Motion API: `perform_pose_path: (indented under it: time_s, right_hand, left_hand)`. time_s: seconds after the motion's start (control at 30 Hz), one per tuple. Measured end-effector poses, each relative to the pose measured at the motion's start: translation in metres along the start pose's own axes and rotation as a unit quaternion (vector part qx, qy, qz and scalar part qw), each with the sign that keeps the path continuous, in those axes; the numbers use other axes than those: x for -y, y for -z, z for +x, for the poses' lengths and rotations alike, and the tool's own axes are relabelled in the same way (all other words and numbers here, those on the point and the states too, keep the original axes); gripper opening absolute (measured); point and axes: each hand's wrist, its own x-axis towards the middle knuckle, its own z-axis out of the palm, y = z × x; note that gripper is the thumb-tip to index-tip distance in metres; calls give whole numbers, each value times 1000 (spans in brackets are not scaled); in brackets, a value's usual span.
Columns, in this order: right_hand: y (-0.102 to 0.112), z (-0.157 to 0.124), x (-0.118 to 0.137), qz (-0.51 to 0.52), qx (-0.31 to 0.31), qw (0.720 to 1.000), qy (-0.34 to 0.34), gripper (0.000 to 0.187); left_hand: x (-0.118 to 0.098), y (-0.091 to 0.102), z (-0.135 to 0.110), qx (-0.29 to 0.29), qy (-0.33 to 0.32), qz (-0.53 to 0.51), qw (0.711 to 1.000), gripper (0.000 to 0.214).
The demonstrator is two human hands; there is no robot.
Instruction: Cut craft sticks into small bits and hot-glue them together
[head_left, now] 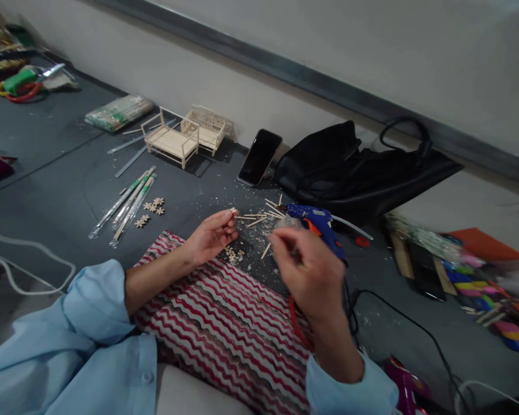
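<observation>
My left hand (214,233) pinches a small pale wooden flower-shaped piece (233,211) between thumb and fingertips. To its right, my right hand (309,271) is raised with curled fingers, slightly blurred; what it holds, if anything, cannot be made out. Behind the right hand lies a blue glue gun (320,218) with an orange trigger, its nozzle pointing left and a white glue stick out of its rear. Thin wooden sticks (256,217) lie scattered between the hands. Tiny wooden bits (233,253) sit below the left hand. More wooden flowers (153,206) rest on the table to the left.
Miniature wooden furniture (173,141) stands near the wall, beside a phone (260,157) and a black bag (350,173). Wrapped sticks (130,202), scissors (23,85) and a packet (119,112) lie left. A striped cloth (225,323) covers the front edge; a black cable (406,311) runs right.
</observation>
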Motion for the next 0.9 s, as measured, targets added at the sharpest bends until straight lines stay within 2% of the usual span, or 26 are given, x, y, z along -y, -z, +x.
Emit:
perform_pose_path:
  time_s: [0.03,0.1,0.2,0.33,0.53,0.6,0.73,0.9]
  right_hand:
    - [9,1,0,-35,-67,997,-10,8]
    - [24,2,-3,-62,-138,988,-42,6]
    - [35,5,-9,-51,-157,982,-88,8]
    - [28,5,-8,-22,-118,989,-92,9]
    - [-8,2,-5,70,17,995,-72,8]
    - [-19,2,-5,95,41,991,-83,8]
    - [-30,1,-5,124,50,985,-106,9]
    - [-29,1,-4,129,36,984,-114,10]
  left_hand:
    - [0,0,0,0,-2,-1,1000,18]
    - [0,0,0,2,-6,1,1000,18]
    - [1,1,0,-2,-9,13,1000,19]
    - [3,2,0,-1,-17,38,999,19]
    - [6,-1,-4,17,-24,64,997,24]
    - [7,-2,-5,25,-29,72,997,25]
    - [7,-4,-7,26,-56,106,992,24]
    - [8,-2,-8,39,-112,203,972,20]
